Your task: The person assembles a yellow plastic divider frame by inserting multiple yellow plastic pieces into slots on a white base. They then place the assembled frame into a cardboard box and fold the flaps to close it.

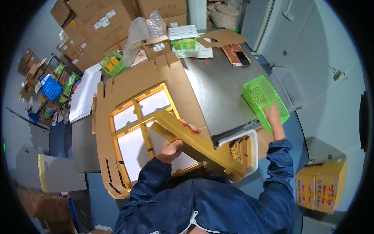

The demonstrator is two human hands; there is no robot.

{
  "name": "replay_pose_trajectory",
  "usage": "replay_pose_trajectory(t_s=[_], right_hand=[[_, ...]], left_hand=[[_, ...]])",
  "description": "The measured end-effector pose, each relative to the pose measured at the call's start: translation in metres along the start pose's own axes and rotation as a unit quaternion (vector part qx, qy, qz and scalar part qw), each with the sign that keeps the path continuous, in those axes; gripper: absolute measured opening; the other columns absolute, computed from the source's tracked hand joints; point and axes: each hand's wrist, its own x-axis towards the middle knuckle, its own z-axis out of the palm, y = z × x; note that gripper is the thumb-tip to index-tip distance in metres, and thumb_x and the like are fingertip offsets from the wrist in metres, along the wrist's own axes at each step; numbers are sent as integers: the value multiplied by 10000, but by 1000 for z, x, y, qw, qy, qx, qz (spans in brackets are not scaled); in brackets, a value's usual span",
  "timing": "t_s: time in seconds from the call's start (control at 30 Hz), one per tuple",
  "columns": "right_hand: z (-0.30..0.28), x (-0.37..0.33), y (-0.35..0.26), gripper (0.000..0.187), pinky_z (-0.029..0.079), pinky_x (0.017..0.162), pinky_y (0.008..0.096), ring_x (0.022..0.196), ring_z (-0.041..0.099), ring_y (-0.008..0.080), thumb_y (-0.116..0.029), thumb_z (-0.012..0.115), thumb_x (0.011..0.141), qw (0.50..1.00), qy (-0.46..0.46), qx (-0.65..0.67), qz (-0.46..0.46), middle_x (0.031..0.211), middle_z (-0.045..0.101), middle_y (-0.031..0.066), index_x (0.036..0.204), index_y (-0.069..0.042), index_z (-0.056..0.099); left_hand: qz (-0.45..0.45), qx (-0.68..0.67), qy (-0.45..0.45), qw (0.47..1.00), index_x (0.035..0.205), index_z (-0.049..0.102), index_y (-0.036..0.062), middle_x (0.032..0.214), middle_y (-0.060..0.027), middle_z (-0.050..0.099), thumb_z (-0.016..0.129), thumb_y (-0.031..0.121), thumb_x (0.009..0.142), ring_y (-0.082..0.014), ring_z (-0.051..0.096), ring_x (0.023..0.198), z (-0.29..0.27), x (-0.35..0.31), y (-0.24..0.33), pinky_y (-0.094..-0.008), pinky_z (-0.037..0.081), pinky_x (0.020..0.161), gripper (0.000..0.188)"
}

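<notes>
Evidently the two hands are busy well apart. The left hand grips a long, folded yellow piece, thumb along its near side and fingertips showing over the far edge — a firm hold around the piece, which slants down from the upper left toward the lower right, across the front of the body. Below it in view lies a yellow frame, split by crossing bars into sections, with white panels showing inside them. A large sheet of brown cardboard lies under the frame on the metal table.

The right hand reaches into the near part of a bright green basket at the table's right edge; I cannot tell whether the fingers are closed on anything — they are too small to read. Just beside the table, a white bin holds upright yellowish-brown pieces, partly covered by the end of the yellow piece. Toward the far side sit a smaller green basket and a reddish-brown board.
</notes>
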Motion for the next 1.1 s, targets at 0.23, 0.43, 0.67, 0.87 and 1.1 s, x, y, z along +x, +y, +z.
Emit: replay_pose_trajectory(t_s=[0.23, 0.43, 0.67, 0.87, 1.1], right_hand=[[-28, -107, -192, 697, 401, 974, 392, 1161, 501, 358, -374, 668, 799, 939, -212, 123, -239, 1247, 513, 231, 1290, 47, 410], [11, -143, -226, 745, 478, 793, 403, 942, 578, 360, -329, 778, 666, 918, -190, 95, -335, 1037, 571, 191, 1220, 8, 413], [31, -146, -225, 560, 478, 709, 390, 827, 582, 325, -263, 775, 649, 914, -139, 63, -376, 884, 563, 150, 1058, -17, 481], [37, -147, -224, 401, 485, 650, 377, 769, 590, 307, -217, 750, 682, 896, -152, 90, -409, 803, 563, 125, 932, -38, 494], [49, -151, -212, 401, 490, 640, 387, 765, 604, 337, -209, 750, 701, 890, -175, 89, -411, 820, 590, 151, 979, -25, 527]], left_hand=[[36, 7, 59, 998, 1253, 370, 87, 1196, -103, 485, 666, 148, 843, -269, 462, 1215, 8, 5, -28, -415, 344, 1053, 509], [42, 25, 133, 990, 1275, 386, 58, 1197, -81, 489, 616, 128, 890, -218, 479, 1161, 10, -5, -34, -369, 346, 1034, 455], [2, -44, 235, 971, 1212, 489, 54, 1172, -48, 542, 557, 135, 936, -177, 494, 1127, 7, -34, -48, -344, 351, 1018, 295], [-9, -45, 186, 982, 1187, 525, 57, 1187, -41, 555, 546, 101, 927, -168, 483, 1148, 0, -44, -41, -328, 332, 1037, 264], [-34, -111, 149, 982, 1243, 500, 55, 1228, -31, 535, 602, 161, 897, -184, 446, 1201, -3, -50, -45, -349, 303, 1062, 376]])
